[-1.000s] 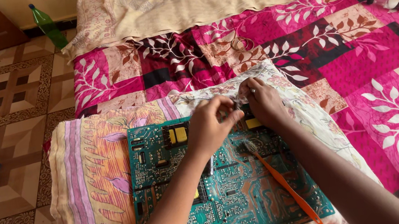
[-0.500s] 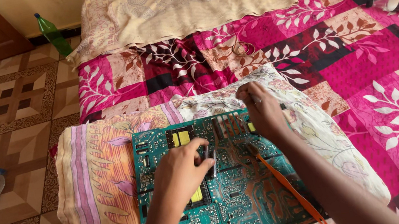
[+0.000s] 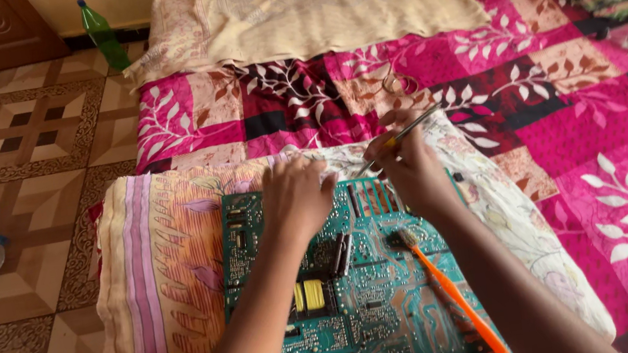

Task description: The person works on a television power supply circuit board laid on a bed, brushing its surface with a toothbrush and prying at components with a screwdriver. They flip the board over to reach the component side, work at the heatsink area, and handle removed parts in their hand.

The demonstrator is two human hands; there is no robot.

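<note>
A green circuit board [image 3: 348,296] lies flat on a striped pillow [image 3: 165,290] at the edge of the pink floral bedspread [image 3: 569,105]. The left hand [image 3: 297,200] rests palm down on the board's upper left part, fingers loosely curled and gripping nothing, near the yellow transformer [image 3: 308,295]. The right hand [image 3: 410,164] is closed around a thin metal tool with a yellow handle [image 3: 399,137], its tip angled down toward the board's top edge. An orange-handled brush [image 3: 452,297] lies across the board. I would judge the board light and stiff but fragile, with small soldered parts easily snapped, so best held by its bare edges. A green bottle [image 3: 102,35] stands on the tiled floor [image 3: 21,162].
</note>
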